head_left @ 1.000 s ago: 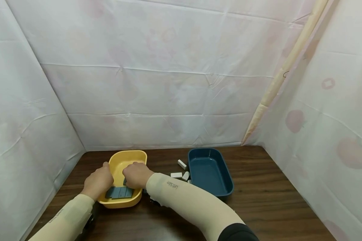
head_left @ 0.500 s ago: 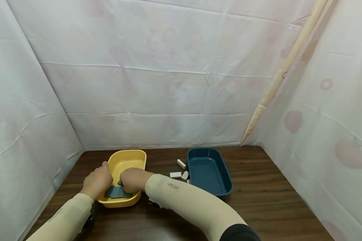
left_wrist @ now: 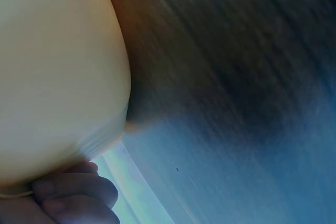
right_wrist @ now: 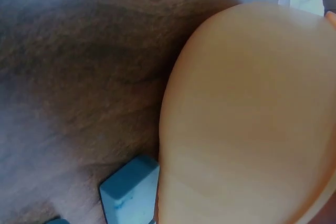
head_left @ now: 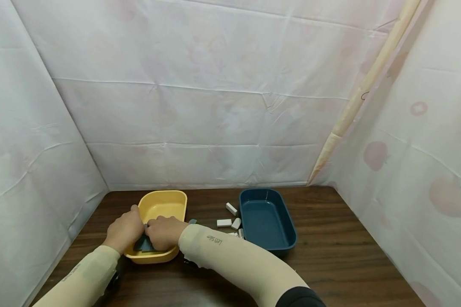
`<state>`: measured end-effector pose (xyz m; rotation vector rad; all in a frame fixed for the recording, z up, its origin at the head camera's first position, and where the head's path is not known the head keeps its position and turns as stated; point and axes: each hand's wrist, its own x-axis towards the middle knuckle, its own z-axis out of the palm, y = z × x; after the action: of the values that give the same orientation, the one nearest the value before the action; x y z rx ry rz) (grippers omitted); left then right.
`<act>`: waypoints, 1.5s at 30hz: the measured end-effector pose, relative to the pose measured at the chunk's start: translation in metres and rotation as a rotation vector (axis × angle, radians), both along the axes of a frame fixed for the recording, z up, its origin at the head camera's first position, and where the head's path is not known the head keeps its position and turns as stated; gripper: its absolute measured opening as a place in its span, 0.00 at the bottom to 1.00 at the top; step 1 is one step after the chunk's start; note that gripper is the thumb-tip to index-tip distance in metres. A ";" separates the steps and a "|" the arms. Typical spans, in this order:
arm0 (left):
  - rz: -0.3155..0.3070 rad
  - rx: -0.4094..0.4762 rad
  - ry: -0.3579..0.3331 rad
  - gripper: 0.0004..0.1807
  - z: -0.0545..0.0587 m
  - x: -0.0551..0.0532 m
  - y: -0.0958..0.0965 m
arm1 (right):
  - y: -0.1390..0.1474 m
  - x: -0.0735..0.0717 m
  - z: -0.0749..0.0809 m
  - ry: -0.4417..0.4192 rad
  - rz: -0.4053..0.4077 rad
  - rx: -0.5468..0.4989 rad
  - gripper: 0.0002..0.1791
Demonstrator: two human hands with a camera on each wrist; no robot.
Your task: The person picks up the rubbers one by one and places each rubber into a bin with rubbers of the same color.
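My left hand grips the left side of a yellow tray; in the left wrist view its curled fingers sit under the rim. Inside the tray's near half, my right hand bends down over a row of blue-backed mahjong tiles. It pinches one such tile, whose edge peeks out by the fingers at the left; the fingertips are mostly hidden. The right wrist view shows the tray's outer wall and a mahjong tile with a white, blue-marked side standing against it.
A dark blue tray stands to the right. Several white blocks lie loose along its left side. Another blue-topped tile shows behind my right wrist. White patterned cloth encloses the wooden table at back and sides.
My right hand has moved left inside the yellow tray with its tile, now over the row and close to my left hand. The left hand keeps its hold on the tray.
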<state>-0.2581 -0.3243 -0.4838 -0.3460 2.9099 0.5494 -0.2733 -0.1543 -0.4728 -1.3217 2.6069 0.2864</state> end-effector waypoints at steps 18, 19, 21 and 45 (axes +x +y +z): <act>-0.007 -0.014 -0.005 0.22 0.001 -0.002 0.005 | 0.015 -0.004 0.010 -0.057 -0.016 -0.026 0.20; -0.006 -0.017 -0.008 0.23 0.001 -0.003 0.005 | 0.017 -0.005 0.011 -0.059 -0.023 -0.043 0.19; -0.009 -0.020 -0.011 0.24 0.002 -0.003 0.005 | 0.024 -0.010 0.015 -0.058 -0.030 -0.084 0.18; -0.010 -0.047 -0.033 0.34 0.002 -0.005 0.001 | 0.125 -0.048 0.038 -0.072 -0.147 -0.257 0.12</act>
<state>-0.2629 -0.3236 -0.4823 -0.3438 2.8950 0.4697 -0.3213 -0.0292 -0.4349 -1.1775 2.7312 -0.1208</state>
